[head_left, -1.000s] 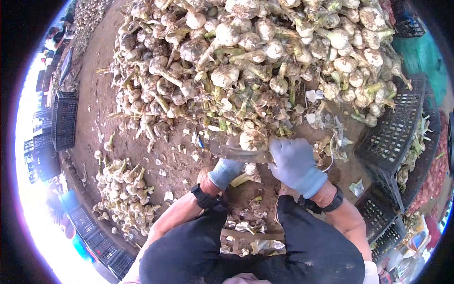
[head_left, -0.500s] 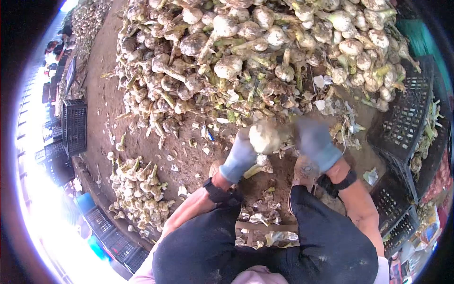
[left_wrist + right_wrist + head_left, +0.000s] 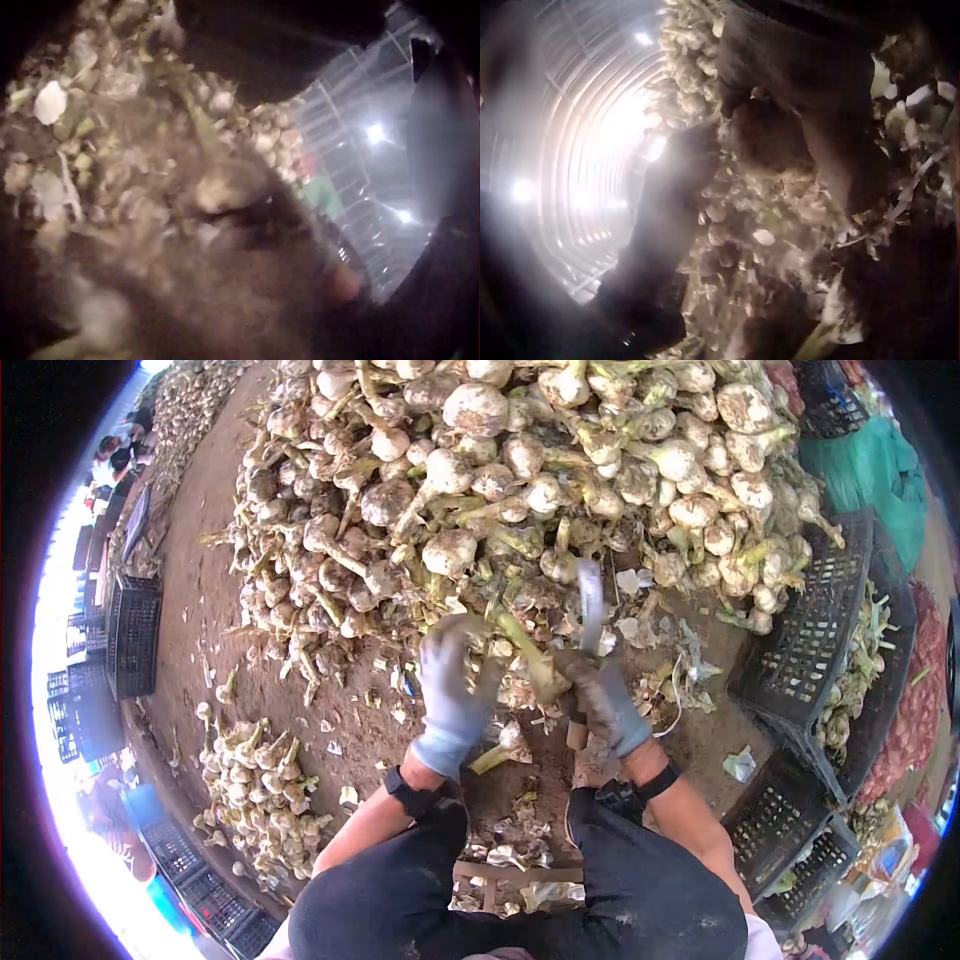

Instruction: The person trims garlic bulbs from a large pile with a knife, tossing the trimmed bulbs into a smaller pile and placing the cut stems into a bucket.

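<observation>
In the head view, the left hand (image 3: 455, 685) has its grip apart, left of a stalked garlic bulb (image 3: 545, 678); the right hand (image 3: 603, 700) has its grip clamped on a bladed tool (image 3: 592, 605), with blur hiding whether it touches the bulb. The left-wrist view shows the bulb blurred; the right-wrist view shows the garlic pile (image 3: 694, 67).

Garlic-handling shed (ribbed cover (image 3: 570, 150) overhead): garlic heap (image 3: 500, 475), dirt floor (image 3: 190, 600), plastic crates (image 3: 134, 645)

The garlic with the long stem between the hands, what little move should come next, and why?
Maybe the left hand should grasp the garlic: that hand looks open and empty beside it, while the right hand holds a knife.
</observation>
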Motion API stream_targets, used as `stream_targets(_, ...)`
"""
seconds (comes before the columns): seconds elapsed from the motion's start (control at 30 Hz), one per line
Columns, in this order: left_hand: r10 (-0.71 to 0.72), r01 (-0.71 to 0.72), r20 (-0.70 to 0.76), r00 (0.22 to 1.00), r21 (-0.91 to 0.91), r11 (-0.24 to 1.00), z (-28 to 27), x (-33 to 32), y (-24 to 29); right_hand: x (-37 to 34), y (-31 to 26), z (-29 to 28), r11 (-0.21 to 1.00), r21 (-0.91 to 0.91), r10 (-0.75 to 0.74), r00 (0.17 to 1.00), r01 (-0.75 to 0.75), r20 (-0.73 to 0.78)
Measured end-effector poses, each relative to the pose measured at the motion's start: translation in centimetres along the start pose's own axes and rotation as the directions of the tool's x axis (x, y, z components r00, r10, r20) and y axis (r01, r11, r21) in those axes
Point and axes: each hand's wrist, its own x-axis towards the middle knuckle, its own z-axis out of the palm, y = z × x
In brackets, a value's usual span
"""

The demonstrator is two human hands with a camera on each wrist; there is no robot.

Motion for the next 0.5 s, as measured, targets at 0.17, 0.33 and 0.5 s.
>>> stream_targets(0.17,-0.324,0.612,0.531,0.783,-0.566,0.552,2.0,-2.2,0.3,1.0,2.8,0.5,0.925,-0.301,-0.227,0.973,0.231,0.051)
stream_targets(0.33,-0.204,0.371,0.469,0.859,-0.296,0.880,1.0,-0.8,-1.3,-3.4,-5.9,0.9,0.333,-0.897,-0.430,0.893,0.290,0.129)
stream_targets(0.5,0.056,-0.049,0.075,0.996,-0.095,0.994,-1.9,0.6,-1.3,0.0,-4.2,-2.4,0.131,-0.964,-0.480,0.865,0.233,0.144)
